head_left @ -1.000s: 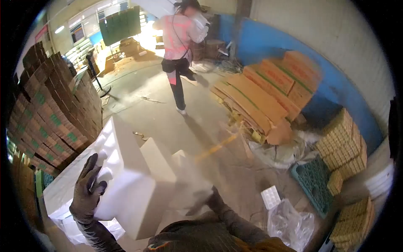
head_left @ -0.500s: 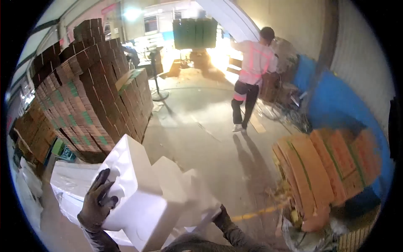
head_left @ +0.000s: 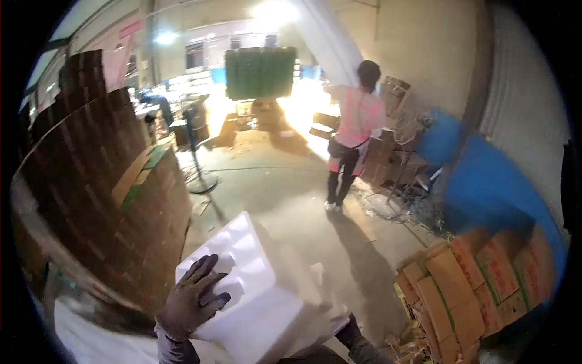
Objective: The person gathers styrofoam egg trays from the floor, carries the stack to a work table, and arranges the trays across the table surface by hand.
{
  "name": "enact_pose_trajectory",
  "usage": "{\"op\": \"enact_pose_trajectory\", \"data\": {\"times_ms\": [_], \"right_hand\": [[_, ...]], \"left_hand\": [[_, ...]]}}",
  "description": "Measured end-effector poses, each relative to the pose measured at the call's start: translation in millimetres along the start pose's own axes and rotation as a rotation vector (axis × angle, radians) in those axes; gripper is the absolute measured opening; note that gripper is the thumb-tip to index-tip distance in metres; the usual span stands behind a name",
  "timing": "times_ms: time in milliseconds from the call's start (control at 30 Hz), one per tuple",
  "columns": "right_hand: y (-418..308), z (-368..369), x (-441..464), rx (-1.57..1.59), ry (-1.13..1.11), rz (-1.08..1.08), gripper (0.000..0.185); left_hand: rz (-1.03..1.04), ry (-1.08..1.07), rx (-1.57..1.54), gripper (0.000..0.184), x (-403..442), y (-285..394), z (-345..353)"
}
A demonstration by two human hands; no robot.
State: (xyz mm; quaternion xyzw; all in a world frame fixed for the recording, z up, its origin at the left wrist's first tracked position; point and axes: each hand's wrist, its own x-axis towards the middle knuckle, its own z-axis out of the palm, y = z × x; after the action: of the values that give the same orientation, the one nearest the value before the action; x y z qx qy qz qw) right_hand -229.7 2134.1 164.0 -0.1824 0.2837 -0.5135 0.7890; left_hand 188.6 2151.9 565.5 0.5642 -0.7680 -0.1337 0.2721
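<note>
White foam pieces with rounded hollows (head_left: 257,297) are carried low in front of my body. My left hand (head_left: 193,297), in a dark glove, lies with spread fingers against the hollowed face on their left side. At their lower right edge, my right hand (head_left: 348,333) is gloved too and mostly hidden behind the foam, so its fingers do not show. Several blocky foam parts seem held together between the two hands; their right end is blurred.
A person in a pink-and-white vest (head_left: 359,118) stands ahead, beside a long white sheet (head_left: 327,42). Stacked brown cartons (head_left: 91,200) rise at left, near a stand fan (head_left: 193,145). Flattened cardboard (head_left: 454,291) lies at lower right. A green stack (head_left: 260,73) stands farther back.
The view has swung up and left, then moved forward past the carton stack. Both hands have kept the foam between them. The other person has stepped farther along the floor.
</note>
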Motion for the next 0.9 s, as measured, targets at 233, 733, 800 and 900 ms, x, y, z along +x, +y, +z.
{"op": "enact_pose_trajectory", "data": {"times_ms": [233,733,800,900], "right_hand": [[-67,14,257,0.490,-0.371,0.079,0.060],[-141,123,731,0.124,-0.071,-0.094,0.051],[-154,130,792,0.041,-0.030,-0.168,0.049],[-192,181,870,0.030,0.066,-0.063,0.049]], "left_hand": [[0.010,0.058,-0.004,0.051,228,-98,17],[0.141,0.088,0.065,0.050,604,-331,-47],[0.311,0.043,0.150,0.046,670,-362,-51],[0.428,0.015,0.074,0.049,766,-406,-41]]}}
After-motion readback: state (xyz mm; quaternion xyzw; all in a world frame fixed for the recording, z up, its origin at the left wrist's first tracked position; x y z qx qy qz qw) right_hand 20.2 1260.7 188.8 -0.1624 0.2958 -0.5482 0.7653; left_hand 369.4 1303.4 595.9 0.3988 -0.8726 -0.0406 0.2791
